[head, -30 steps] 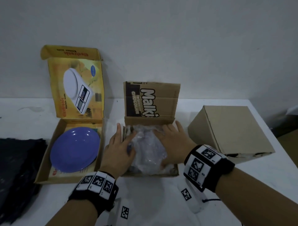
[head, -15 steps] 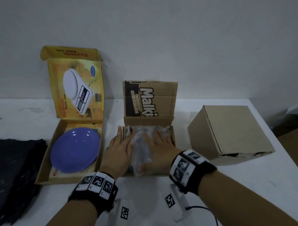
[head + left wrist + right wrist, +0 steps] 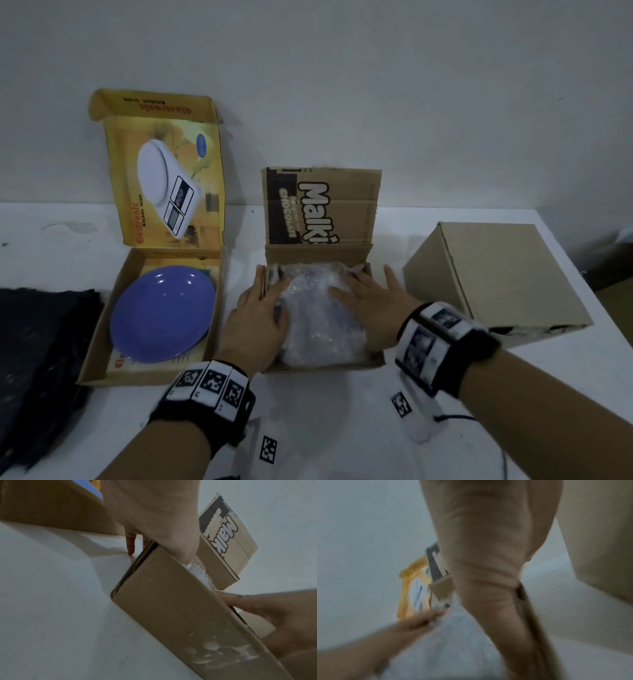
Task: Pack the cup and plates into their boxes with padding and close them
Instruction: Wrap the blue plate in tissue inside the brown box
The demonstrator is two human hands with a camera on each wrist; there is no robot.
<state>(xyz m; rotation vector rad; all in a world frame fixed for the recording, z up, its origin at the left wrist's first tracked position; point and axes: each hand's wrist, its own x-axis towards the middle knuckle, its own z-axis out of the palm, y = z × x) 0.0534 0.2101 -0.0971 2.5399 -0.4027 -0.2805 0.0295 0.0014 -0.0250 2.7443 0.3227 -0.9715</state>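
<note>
An open brown box (image 3: 318, 251) with a "Malki" lid (image 3: 325, 205) standing upright sits in the middle of the table. Clear bubble wrap (image 3: 315, 311) fills it and hides whatever lies beneath. My left hand (image 3: 258, 318) straddles the box's left wall, thumb on the wrap; the left wrist view shows a fingertip (image 3: 130, 547) touching the table outside that wall (image 3: 171, 601). My right hand (image 3: 371, 301) lies flat on the wrap's right side, fingers straight, near the right wall. A purple plate (image 3: 164, 313) lies uncovered in the open yellow kitchen-scale box (image 3: 99, 329) to the left.
A closed plain cardboard box (image 3: 496, 274) stands just right of my right hand. A black sheet (image 3: 41, 342) covers the table's left edge. The white wall rises behind the boxes. White tabletop (image 3: 325, 411) stretches in front of the boxes.
My right hand slid left across the bubble wrap half a second ago, then back to the box's right side. The left hand stayed at the left wall.
</note>
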